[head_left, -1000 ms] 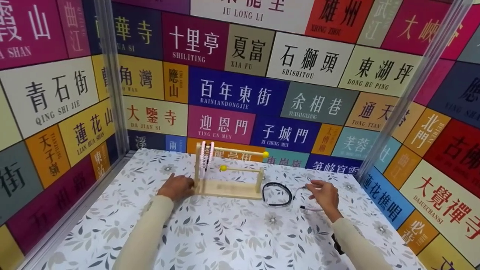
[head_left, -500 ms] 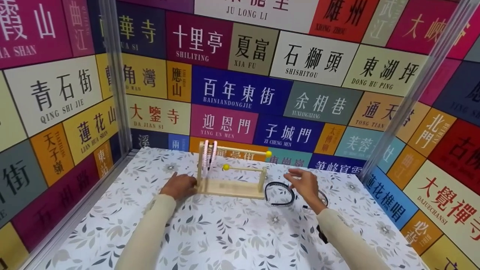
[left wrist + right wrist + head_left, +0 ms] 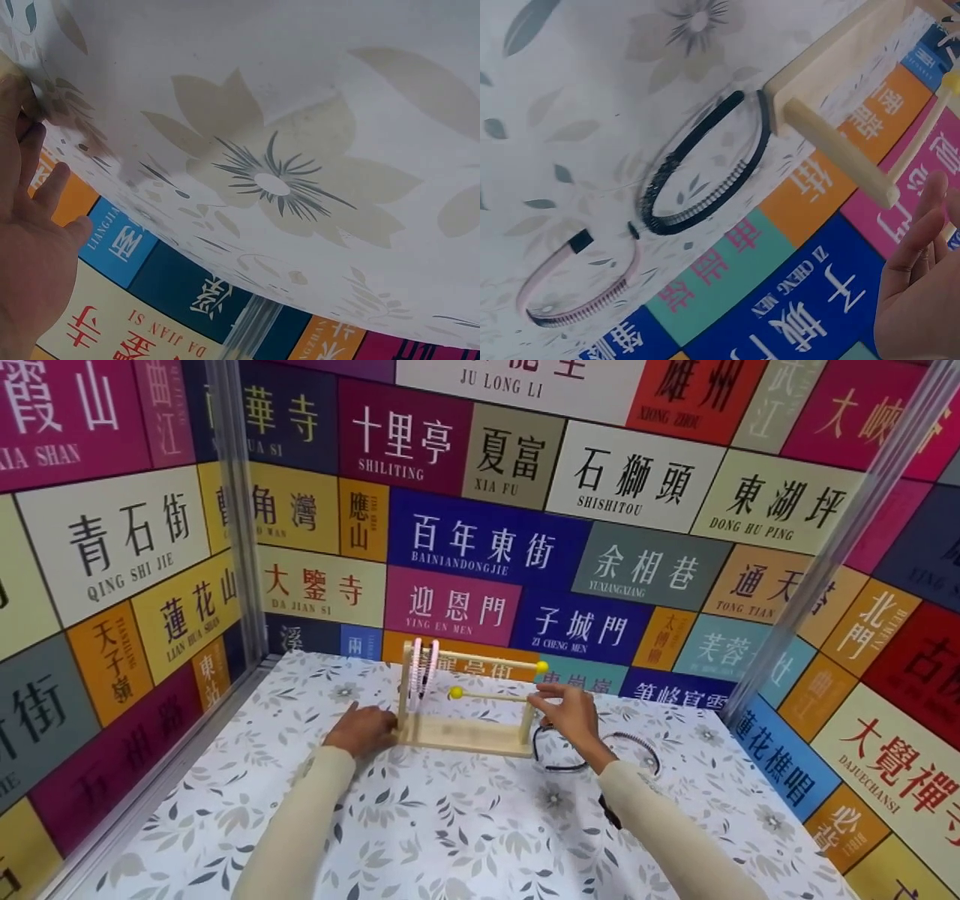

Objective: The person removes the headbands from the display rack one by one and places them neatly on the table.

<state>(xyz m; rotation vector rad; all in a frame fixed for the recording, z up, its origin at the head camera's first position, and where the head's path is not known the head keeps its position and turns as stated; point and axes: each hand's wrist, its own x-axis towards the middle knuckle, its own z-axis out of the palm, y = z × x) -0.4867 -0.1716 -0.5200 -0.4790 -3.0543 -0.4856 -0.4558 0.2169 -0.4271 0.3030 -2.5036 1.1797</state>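
A pale wooden stand with a flat base (image 3: 465, 733) sits upright on the table, two offset rods reaching across it. Two pink toothed plastic headbands (image 3: 417, 679) hang side by side on its upper rod (image 3: 484, 658), close to the tall left post; the rod's right tip carries a round yellow ball (image 3: 542, 667). A matching ball (image 3: 456, 692) caps the lower rod, which points left from the short right post.

The left hand (image 3: 360, 729) is at the stand's left end, its bent fingers seeming to grip the edge of the base, probably to steady it. The right hand (image 3: 571, 715) grasps nothing visible, its fingers loosely bent beside the short post; whether they touch it is unclear.

The step in hand looks like a reach to the stand. Judging by that, the next move calls for clearing the post and lower rod, then guiding any headband taken past the yellow ball without tipping the frame.

Near the stand's right end lies a black toothed headband (image 3: 703, 129), with a thin pink headband with dark tips (image 3: 546, 264) just beyond it. Beneath is a white leaf-and-flower tablecloth (image 3: 465, 840); behind, a wall of coloured lettered panels (image 3: 480, 544).
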